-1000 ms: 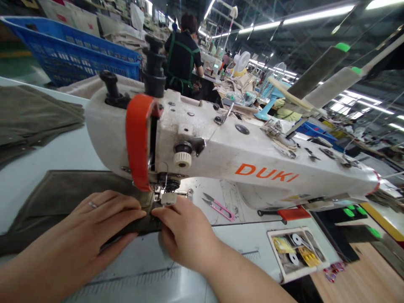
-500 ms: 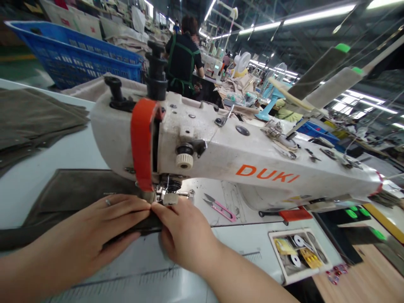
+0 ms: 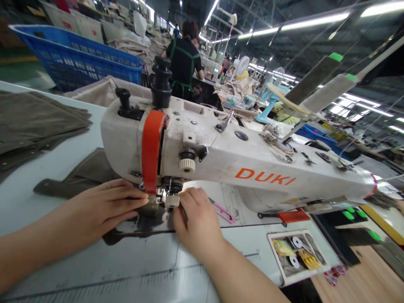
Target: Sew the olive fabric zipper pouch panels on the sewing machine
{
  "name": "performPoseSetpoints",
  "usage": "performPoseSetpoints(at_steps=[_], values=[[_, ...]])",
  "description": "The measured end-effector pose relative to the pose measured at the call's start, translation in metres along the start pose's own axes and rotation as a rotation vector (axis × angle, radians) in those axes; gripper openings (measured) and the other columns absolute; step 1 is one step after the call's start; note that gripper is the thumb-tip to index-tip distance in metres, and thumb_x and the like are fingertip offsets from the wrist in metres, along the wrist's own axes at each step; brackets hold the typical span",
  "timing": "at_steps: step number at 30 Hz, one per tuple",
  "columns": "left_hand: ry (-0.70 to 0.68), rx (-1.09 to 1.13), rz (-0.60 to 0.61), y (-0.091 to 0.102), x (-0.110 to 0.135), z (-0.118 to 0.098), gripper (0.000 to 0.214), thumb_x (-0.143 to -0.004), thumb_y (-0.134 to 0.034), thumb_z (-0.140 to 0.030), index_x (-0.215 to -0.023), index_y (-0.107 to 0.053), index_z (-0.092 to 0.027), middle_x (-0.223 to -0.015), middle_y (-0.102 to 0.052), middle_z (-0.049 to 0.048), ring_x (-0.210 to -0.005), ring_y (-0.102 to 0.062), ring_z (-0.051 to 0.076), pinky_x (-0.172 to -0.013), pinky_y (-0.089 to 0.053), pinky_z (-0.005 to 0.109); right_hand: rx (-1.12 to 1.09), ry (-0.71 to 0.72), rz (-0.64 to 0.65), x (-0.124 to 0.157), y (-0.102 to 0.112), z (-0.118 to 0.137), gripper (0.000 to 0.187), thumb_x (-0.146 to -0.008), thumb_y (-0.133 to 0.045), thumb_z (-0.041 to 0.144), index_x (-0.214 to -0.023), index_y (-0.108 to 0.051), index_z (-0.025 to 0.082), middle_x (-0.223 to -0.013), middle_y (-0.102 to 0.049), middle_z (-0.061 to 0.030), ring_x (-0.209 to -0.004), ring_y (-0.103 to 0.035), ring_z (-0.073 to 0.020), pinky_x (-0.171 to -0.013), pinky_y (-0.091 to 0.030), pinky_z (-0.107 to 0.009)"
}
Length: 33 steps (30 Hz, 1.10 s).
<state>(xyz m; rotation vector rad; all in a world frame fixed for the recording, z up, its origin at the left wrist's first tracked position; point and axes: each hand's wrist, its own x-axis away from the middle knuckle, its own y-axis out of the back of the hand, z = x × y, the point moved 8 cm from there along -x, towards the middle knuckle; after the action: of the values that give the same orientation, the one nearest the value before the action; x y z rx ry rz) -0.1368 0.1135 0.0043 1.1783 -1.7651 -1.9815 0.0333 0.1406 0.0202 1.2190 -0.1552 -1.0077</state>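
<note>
A white DUKI sewing machine (image 3: 259, 168) with an orange guard stands across the table. Dark olive fabric (image 3: 85, 174) lies under its head and trails off to the left. My left hand (image 3: 101, 208), a ring on one finger, lies with fingers together on the fabric, fingertips at the presser foot (image 3: 162, 198). My right hand (image 3: 197, 221) is curled at the foot's right side, fingers pinched on the fabric edge there. The needle area is partly hidden by my fingers.
Pink thread snips (image 3: 224, 211) lie on the machine bed right of my hand. A tray of bobbins (image 3: 295, 252) sits at the table's front right. Stacked olive pieces (image 3: 34, 122) lie far left, a blue basket (image 3: 78, 59) behind. A person in black stands beyond.
The fabric has been fed back and bunched to the left under the machine head. Both hands have moved forward to the presser foot, and the view has shifted slightly.
</note>
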Motion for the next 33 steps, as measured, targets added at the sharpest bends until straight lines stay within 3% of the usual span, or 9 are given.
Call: performPoseSetpoints(at_steps=[4, 8, 13, 17, 21, 24, 27, 30, 33], values=[[0.111, 0.017, -0.027, -0.002, 0.009, 0.011, 0.027, -0.101, -0.045, -0.031, -0.117, -0.066, -0.029, -0.114, -0.07, -0.0058, -0.102, -0.063, 0.012, -0.098, -0.047, 0.021, 0.079, -0.007, 0.016, -0.005, -0.003, -0.005, 0.016, -0.094, -0.052, 0.021, -0.079, -0.058, 0.018, -0.085, -0.058, -0.0064, -0.084, -0.049, -0.0234, -0.076, -0.041, -0.037], [0.17, 0.006, -0.084, 0.0, 0.005, 0.002, 0.026, -0.099, -0.046, -0.04, -0.111, -0.067, -0.029, -0.106, -0.072, -0.005, -0.098, -0.064, 0.015, -0.1, -0.045, 0.026, 0.125, -0.023, 0.021, -0.002, -0.004, -0.006, 0.032, -0.095, -0.055, 0.027, -0.064, -0.053, 0.019, -0.071, -0.054, -0.0041, -0.079, -0.047, -0.0225, -0.073, -0.038, -0.036], [0.153, 0.013, -0.165, 0.01, -0.01, -0.016, 0.036, -0.1, -0.034, -0.035, -0.105, -0.069, -0.028, -0.097, -0.073, -0.0021, -0.094, -0.064, 0.018, -0.09, -0.048, 0.028, -0.066, 0.065, 0.057, 0.001, -0.006, 0.009, 0.011, -0.087, -0.068, 0.025, -0.088, -0.061, 0.017, -0.09, -0.062, -0.004, -0.087, -0.05, -0.0215, -0.078, -0.04, -0.034], [0.317, 0.151, -0.11, 0.002, -0.007, 0.0, 0.035, -0.099, -0.038, -0.043, -0.099, -0.071, -0.031, -0.101, -0.072, -0.0029, -0.095, -0.065, 0.018, -0.09, -0.05, 0.029, -0.251, 0.068, 0.041, -0.001, -0.006, 0.008, 0.015, -0.083, -0.072, 0.013, -0.095, -0.063, 0.016, -0.095, -0.064, -0.0023, -0.089, -0.053, -0.0181, -0.083, -0.041, -0.03], [0.484, 0.236, -0.045, -0.008, 0.006, 0.018, 0.028, -0.095, -0.049, -0.051, -0.103, -0.07, -0.033, -0.106, -0.073, -0.006, -0.096, -0.068, 0.018, -0.089, -0.052, 0.029, -0.209, 0.05, 0.04, -0.002, -0.007, 0.004, 0.005, -0.087, -0.068, 0.017, -0.091, -0.065, 0.018, -0.099, -0.061, -0.0041, -0.093, -0.052, -0.0194, -0.082, -0.042, -0.031], [0.429, 0.212, -0.066, -0.008, 0.009, 0.015, 0.032, -0.097, -0.044, -0.049, -0.105, -0.071, -0.034, -0.107, -0.073, -0.0061, -0.098, -0.068, 0.018, -0.091, -0.052, 0.03, -0.092, 0.043, 0.118, -0.001, -0.012, 0.004, 0.011, -0.087, -0.069, 0.027, -0.08, -0.064, 0.019, -0.101, -0.057, -0.0047, -0.094, -0.051, -0.0221, -0.079, -0.042, -0.033], [0.254, 0.084, -0.128, -0.008, 0.01, 0.0, 0.036, -0.099, -0.037, -0.037, -0.113, -0.07, -0.034, -0.109, -0.073, -0.0043, -0.105, -0.065, 0.02, -0.101, -0.048, 0.034, -0.046, 0.07, 0.138, 0.0, -0.011, 0.007, 0.012, -0.09, -0.066, 0.029, -0.081, -0.064, 0.02, -0.1, -0.056, -0.0049, -0.093, -0.051, -0.0226, -0.077, -0.042, -0.034], [0.127, -0.026, -0.129, -0.015, 0.015, -0.011, 0.035, -0.097, -0.042, -0.027, -0.119, -0.068, -0.034, -0.112, -0.072, -0.004, -0.109, -0.064, 0.019, -0.105, -0.046, 0.032, -0.066, 0.076, 0.054, 0.0, -0.005, 0.009, 0.013, -0.091, -0.063, 0.027, -0.081, -0.065, 0.019, -0.093, -0.058, -0.0055, -0.089, -0.052, -0.0219, -0.077, -0.043, -0.035], [0.126, -0.069, -0.108, -0.019, 0.017, -0.011, 0.032, -0.095, -0.048, -0.03, -0.119, -0.069, -0.031, -0.112, -0.072, -0.0018, -0.11, -0.063, 0.02, -0.104, -0.047, 0.033, -0.117, 0.1, -0.02, 0.002, -0.002, 0.012, 0.008, -0.091, -0.062, 0.022, -0.088, -0.065, 0.016, -0.093, -0.063, -0.0061, -0.092, -0.055, -0.0219, -0.083, -0.045, -0.035]])
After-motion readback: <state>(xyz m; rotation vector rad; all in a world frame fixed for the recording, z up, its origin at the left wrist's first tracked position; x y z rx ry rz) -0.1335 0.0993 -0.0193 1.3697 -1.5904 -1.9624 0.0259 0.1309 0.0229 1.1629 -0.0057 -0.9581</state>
